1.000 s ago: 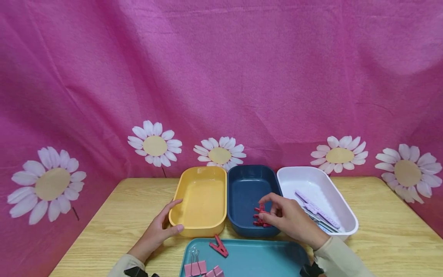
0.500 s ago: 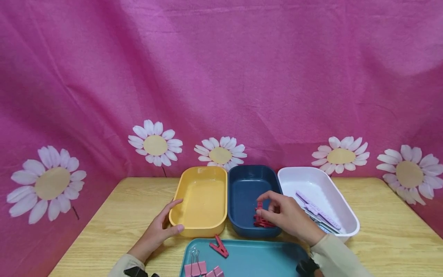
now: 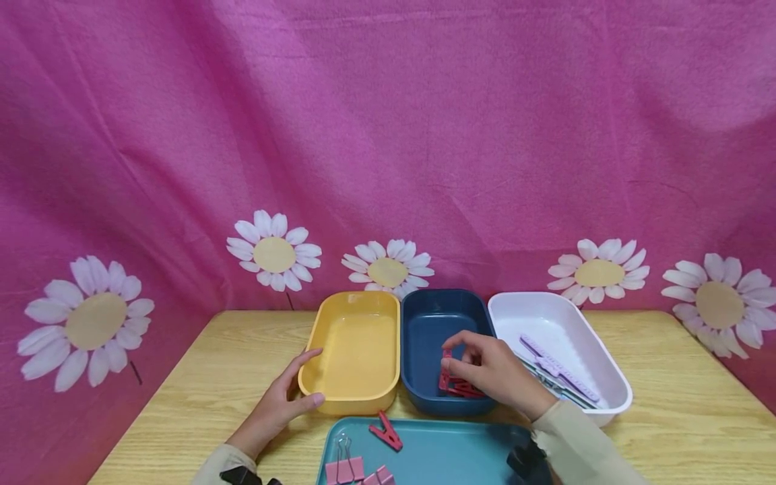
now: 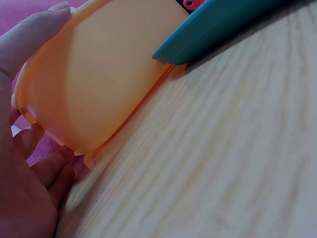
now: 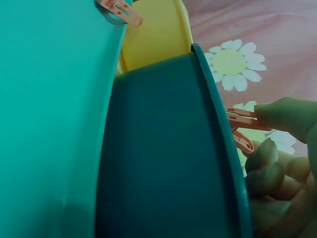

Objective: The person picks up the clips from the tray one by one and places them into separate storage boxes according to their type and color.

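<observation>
The wooden table (image 3: 679, 391) has open room along both side edges, the teal tray (image 3: 461, 448) lies close before the navy bin (image 3: 422, 350) and yellow bin (image 3: 358, 350), whose near-left corner the left hand (image 3: 280, 404) grips, while the right hand (image 3: 494, 369), thumb and forefinger barely apart, pinches a red clothespin (image 5: 242, 122) inside the navy bin.

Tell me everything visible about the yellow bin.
The yellow bin is a lidless, rounded-corner rectangular container with smooth, plastic-looking walls. It stands upright on the wood-grain table, beside the navy bin and behind the teal tray. The left hand rests at its near-left corner, thumb against the near wall, one finger over the rim.
</observation>
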Action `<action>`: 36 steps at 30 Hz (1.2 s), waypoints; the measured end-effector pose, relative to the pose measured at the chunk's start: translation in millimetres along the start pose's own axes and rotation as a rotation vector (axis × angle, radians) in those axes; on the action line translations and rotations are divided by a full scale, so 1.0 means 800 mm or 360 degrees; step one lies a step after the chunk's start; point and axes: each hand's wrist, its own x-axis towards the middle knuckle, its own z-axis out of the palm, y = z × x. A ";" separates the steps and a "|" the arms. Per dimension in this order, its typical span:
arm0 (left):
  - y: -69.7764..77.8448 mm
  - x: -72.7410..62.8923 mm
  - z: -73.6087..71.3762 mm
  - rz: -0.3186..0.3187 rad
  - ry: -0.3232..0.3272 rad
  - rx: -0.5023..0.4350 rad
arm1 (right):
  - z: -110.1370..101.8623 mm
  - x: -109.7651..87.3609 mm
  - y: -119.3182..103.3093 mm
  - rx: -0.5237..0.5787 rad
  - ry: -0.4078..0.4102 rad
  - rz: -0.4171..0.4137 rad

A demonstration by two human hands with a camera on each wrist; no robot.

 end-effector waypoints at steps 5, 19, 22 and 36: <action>-0.001 0.000 -0.001 -0.0007 0.0003 -0.0004 | 0.000 0.001 0.002 -0.0003 -0.0024 0.0017; 0.000 -0.002 -0.002 -0.0022 0.0003 -0.0009 | 0.002 -0.002 0.011 0.0040 -0.0048 0.0069; 0.000 -0.001 -0.001 -0.0018 0.0000 -0.0019 | 0.002 -0.002 0.011 0.0032 -0.0051 0.0074; 0.002 -0.001 0.000 -0.0029 -0.0011 -0.0023 | -0.001 -0.003 0.011 0.0035 -0.0079 0.0091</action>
